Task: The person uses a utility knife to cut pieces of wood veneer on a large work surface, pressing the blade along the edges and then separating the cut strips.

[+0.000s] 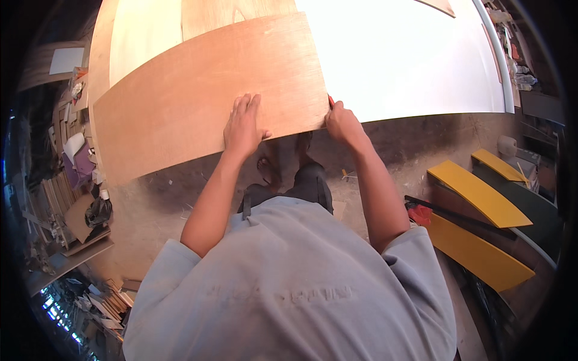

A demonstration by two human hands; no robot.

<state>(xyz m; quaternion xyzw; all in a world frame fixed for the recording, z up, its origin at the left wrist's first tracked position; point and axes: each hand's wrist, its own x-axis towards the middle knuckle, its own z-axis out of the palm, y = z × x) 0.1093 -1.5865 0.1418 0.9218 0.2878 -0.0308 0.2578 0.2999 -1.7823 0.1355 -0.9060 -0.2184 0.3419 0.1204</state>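
Observation:
A long reddish-brown plywood panel (pixel 186 99) lies across the work surface, its near edge facing my body. My left hand (pixel 244 127) rests on the panel near that edge, fingers stretched out and the palm down. At the panel's right end, by the near corner, my right hand (pixel 345 123) is closed around a slim red tool (pixel 330 101). Only the tool's red tip shows above the fingers, so its exact kind is hidden. Under and beyond the panel's right end spreads a large glossy white sheet (pixel 409 66).
Paler wooden boards (pixel 144 42) lie behind the panel. On the right, low down, are yellow boards (pixel 478 192) and a dark green panel (pixel 524 201). Wood offcuts (pixel 57 201) and a black plastic bag (pixel 99 212) crowd the left side. Scraps dot the dusty floor (pixel 156 207).

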